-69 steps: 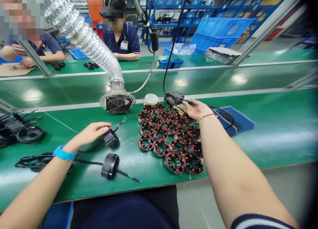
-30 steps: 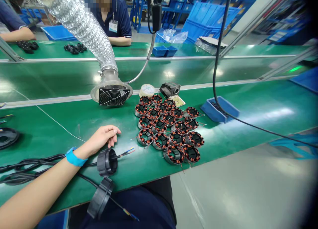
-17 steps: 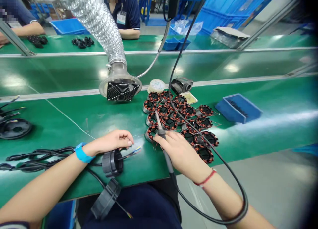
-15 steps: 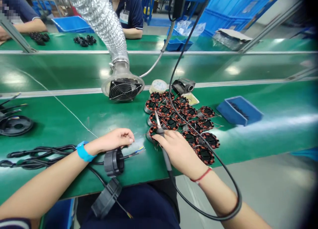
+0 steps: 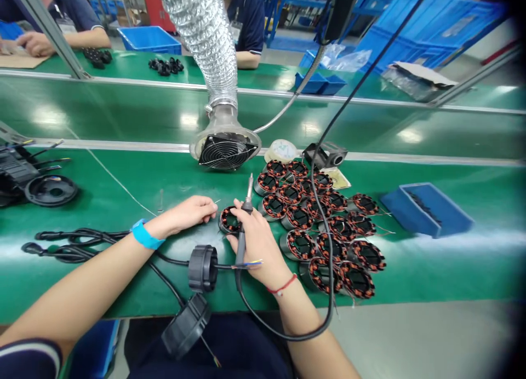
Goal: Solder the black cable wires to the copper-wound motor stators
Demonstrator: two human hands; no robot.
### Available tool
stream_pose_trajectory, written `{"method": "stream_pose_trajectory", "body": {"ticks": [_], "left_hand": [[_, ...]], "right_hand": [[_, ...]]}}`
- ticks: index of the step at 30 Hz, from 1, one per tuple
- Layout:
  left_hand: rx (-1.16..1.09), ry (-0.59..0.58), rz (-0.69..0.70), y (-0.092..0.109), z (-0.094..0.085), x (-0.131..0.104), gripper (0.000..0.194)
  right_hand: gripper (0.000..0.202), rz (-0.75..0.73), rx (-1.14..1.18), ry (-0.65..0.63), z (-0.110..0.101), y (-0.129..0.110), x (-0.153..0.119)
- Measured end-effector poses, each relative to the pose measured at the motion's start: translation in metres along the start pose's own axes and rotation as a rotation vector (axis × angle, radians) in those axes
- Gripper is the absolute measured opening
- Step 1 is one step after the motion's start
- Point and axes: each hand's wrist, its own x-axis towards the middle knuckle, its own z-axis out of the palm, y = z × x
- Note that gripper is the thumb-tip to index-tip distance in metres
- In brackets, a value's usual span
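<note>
My right hand (image 5: 261,245) grips a soldering iron (image 5: 249,195), its tip pointing up and away from me. The same hand's fingers rest against a motor stator (image 5: 227,220) with orange-red windings, which sits apart from the others. My left hand (image 5: 193,212) is just left of that stator, thumb and forefinger pinched on thin solder wire (image 5: 110,172), whose end pokes past the fingertips. Between my forearms lies a black round housing (image 5: 201,268) with a cable through it and bare coloured wire ends. A second black housing (image 5: 187,325) hangs at the bench edge.
Several stators (image 5: 298,217) stand grouped to the right, with a blue bin (image 5: 431,209) beyond. A fume extractor fan (image 5: 226,151) hangs ahead. Black cables (image 5: 78,253) and a round black cover (image 5: 51,190) lie left. The iron's cord (image 5: 329,247) loops over the stators. Two co-workers sit opposite.
My right hand has moved left with the soldering iron, bringing one stator away from the group towards my left hand. The solder end now shows past my left fingers. The head view has shifted.
</note>
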Motion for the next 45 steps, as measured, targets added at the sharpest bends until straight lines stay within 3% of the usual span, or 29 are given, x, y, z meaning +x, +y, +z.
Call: {"method": "stream_pose_trajectory", "body": {"ticks": [5, 11, 15, 19, 21, 24, 28, 31, 34, 37, 40, 45], "left_hand": [[-0.054, -0.170, -0.038, 0.001, -0.019, -0.006, 0.037], [-0.309, -0.100, 0.043, 0.006, 0.000, 0.007, 0.040], [-0.088, -0.032, 0.113, 0.010, 0.002, 0.003, 0.041], [0.209, -0.213, 0.133, 0.010, -0.009, -0.010, 0.034], [0.255, -0.240, 0.151, 0.009, -0.011, -0.012, 0.033], [0.126, -0.190, 0.136, 0.006, -0.006, -0.006, 0.035], [-0.157, -0.171, 0.004, 0.002, 0.007, 0.003, 0.038], [-0.193, -0.108, -0.009, -0.001, 0.010, 0.004, 0.040], [-0.048, -0.045, 0.094, -0.004, 0.005, 0.002, 0.034], [0.207, -0.150, 0.171, -0.006, 0.001, -0.001, 0.026], [0.383, -0.199, 0.158, -0.006, 0.001, -0.004, 0.020], [0.496, -0.123, 0.251, 0.000, 0.001, -0.008, 0.023]], "right_hand": [[0.059, 0.011, 0.197, -0.034, 0.009, 0.016, 0.003], [0.062, -0.058, 0.151, 0.031, 0.016, 0.013, 0.004], [0.063, -0.014, 0.083, 0.128, 0.017, 0.016, 0.002], [0.063, 0.037, 0.067, 0.168, 0.017, 0.021, 0.000], [0.063, 0.040, 0.070, 0.167, 0.017, 0.021, 0.000], [0.062, 0.028, 0.085, 0.170, 0.016, 0.018, 0.000], [0.060, -0.016, 0.077, 0.158, 0.017, 0.015, 0.001], [0.060, 0.012, 0.040, 0.190, 0.019, 0.016, 0.001], [0.059, 0.078, 0.007, 0.241, 0.021, 0.019, 0.001], [0.058, 0.145, 0.005, 0.271, 0.023, 0.022, 0.001], [0.059, 0.201, 0.018, 0.281, 0.025, 0.024, 0.001], [0.060, 0.235, 0.022, 0.284, 0.028, 0.025, 0.001]]}}
